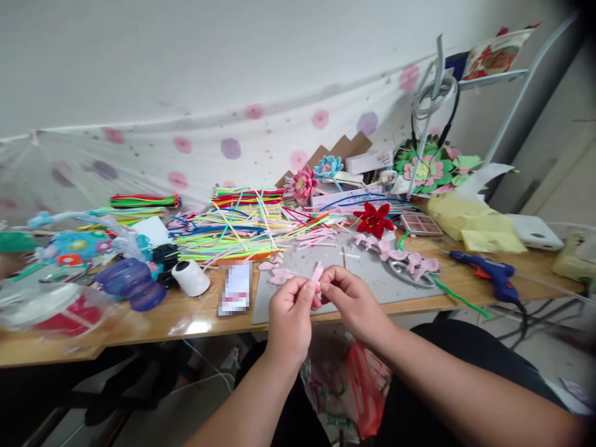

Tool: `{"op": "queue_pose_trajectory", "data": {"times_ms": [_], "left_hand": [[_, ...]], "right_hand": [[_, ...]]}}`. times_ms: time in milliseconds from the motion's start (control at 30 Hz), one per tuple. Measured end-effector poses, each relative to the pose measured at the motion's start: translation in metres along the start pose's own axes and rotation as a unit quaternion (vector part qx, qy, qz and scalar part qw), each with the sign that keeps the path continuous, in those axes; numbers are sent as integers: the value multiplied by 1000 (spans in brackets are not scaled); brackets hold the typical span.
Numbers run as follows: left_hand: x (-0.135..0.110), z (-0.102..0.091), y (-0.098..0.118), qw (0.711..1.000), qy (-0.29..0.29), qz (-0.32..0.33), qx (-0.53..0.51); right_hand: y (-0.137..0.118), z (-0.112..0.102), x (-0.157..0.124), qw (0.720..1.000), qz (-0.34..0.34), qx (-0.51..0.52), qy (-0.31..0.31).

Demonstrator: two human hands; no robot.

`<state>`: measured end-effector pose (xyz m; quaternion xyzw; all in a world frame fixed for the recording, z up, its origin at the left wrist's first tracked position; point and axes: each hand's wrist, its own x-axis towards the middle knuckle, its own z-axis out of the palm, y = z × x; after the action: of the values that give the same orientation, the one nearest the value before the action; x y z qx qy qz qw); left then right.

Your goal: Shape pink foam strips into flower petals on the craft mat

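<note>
Both my hands meet over the front edge of the wooden table [139, 329]. My left hand [289, 313] and my right hand [351, 301] are closed in a pinch on one small pink pipe-cleaner petal [318, 273] held between their fingertips. Just beyond them a grey cutting mat [367, 273] carries more pink petals [279, 274] and a red pipe-cleaner flower [373, 218]. A wide heap of coloured pipe cleaners [237, 226] lies behind the mat.
A blue glue gun [488, 272] lies at the right, scissors [410, 273] on the mat. A white thread spool [190, 277], a purple holder [130, 282] and a phone [235, 297] sit left. Finished flowers [431, 167] and a lamp stand are at the back right.
</note>
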<state>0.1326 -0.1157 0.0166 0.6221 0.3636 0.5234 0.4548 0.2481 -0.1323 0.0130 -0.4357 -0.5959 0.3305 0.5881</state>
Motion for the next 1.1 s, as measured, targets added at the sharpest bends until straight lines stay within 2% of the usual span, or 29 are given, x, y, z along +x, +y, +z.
{"op": "queue_pose_trajectory", "data": {"times_ms": [67,100,167,233,300,367,433,533,600,633,667,733,767,800,867,933,1033,1100], "left_hand": [[3,5,-5,999,28,9,41],[4,7,-6,997,37,11,60],[7,7,-8,996,38,5,85],[10,4,-7,995,13,-20,98],[13,-2,-4,990,-27,-41,130],[14,-8,0,977,-71,-41,199],[13,-12,5,954,-109,-17,278],[9,-15,9,908,-134,70,390],[8,-16,8,856,-130,183,466],[8,-17,7,823,-134,247,494],[8,-18,6,790,-147,307,510],[11,-20,5,739,-203,398,504],[13,-22,5,727,-240,425,484],[15,-23,5,724,-276,438,455],[16,-25,8,752,-329,425,381],[13,-25,10,814,-345,359,300],[2,-23,7,918,-308,185,167],[-6,-20,2,956,-274,79,68]], "right_hand": [[1,-2,0,987,-64,-136,58],[0,-4,0,971,-107,-202,72],[-1,-11,0,923,-206,-318,61],[-3,-19,2,866,-299,-401,17],[-5,-28,5,819,-359,-446,-44],[-6,-34,8,794,-381,-462,-102],[-8,-37,10,784,-374,-474,-142],[-11,-36,9,790,-334,-489,-156],[-13,-35,7,817,-278,-483,-152],[-14,-35,7,841,-233,-464,-149],[-14,-36,7,871,-175,-432,-153],[-11,-39,8,929,-23,-311,-202],[-9,-42,9,943,61,-225,-239],[-7,-45,9,941,137,-134,-278],[-4,-51,9,913,237,27,-332],[-5,-55,6,901,245,117,-339],[-13,-58,1,941,125,134,-283],[-19,-57,-3,965,23,105,-239]]}}
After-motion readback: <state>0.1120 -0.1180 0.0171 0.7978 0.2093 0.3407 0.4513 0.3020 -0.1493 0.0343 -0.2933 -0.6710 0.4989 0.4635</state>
